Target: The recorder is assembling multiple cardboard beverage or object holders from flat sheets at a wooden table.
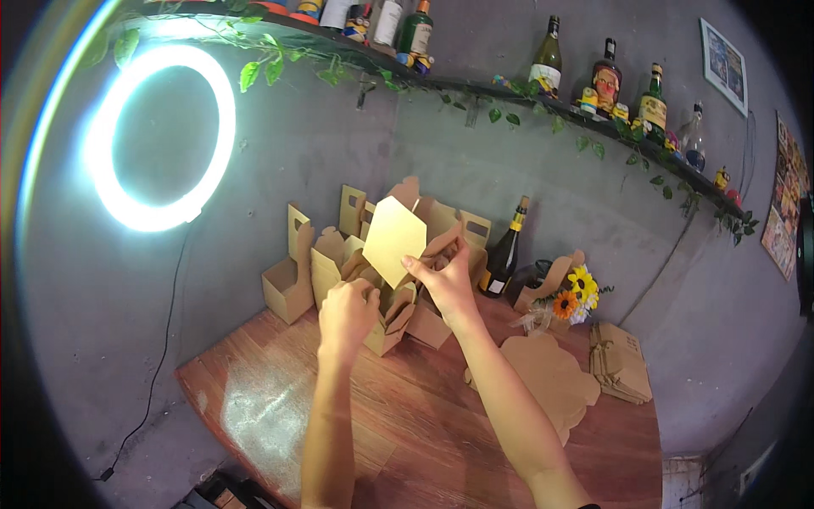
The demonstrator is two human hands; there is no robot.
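Note:
Above the table, my right hand (447,282) pinches a cardboard piece with its thumb on a pale, pointed panel (396,240) that stands upright and catches the light. The fingers behind it are partly hidden by brown flaps. My left hand (348,312) is closed, its fingers curled in at the left side of the same cluster of cardboard. What those fingers grip is hidden. Between and just below my hands stands a small open cardboard box (386,338) with raised flaps. Further folded carrier boxes with handle cutouts, such as one cardboard carrier (289,284), crowd behind.
A dark bottle (500,259) stands right of the boxes, beside artificial flowers (577,293). Flat cardboard blanks (543,382) and a stack of folded cardboard (619,363) lie on the wooden table (407,424) at right. A ring light (222,110) shines at left; a bottle shelf (475,92) runs above.

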